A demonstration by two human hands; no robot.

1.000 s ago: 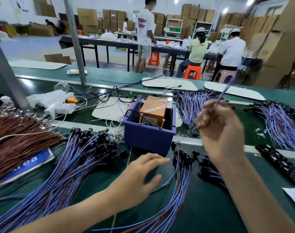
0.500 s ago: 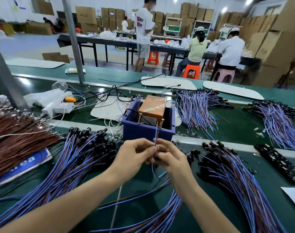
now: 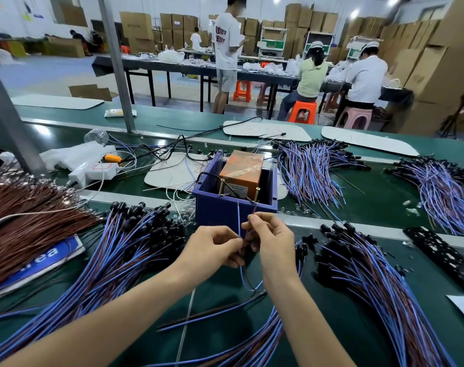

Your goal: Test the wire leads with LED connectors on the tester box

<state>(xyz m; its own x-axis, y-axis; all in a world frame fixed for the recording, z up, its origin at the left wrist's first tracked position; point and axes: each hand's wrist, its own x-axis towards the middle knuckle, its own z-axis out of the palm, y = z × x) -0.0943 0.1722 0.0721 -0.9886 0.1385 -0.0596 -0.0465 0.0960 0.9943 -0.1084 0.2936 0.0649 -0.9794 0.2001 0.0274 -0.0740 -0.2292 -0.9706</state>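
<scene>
A: Where's the lead [image 3: 238,219]?
B: Just before the box [image 3: 241,173], ends upward; the left hand [image 3: 212,247] pinches one end, the right hand [image 3: 270,242] the other; the presenting step, I'd judge.
A: Next?
B: Likely touching both ends to the screws [image 3: 257,189]; that needs steady aim.

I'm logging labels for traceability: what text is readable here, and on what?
"ea", a word's end, on the blue-and-white printed card under brown wires.
Red print on the standing person's white T-shirt: blurred.
Label on the orange tester box: too small.
</scene>
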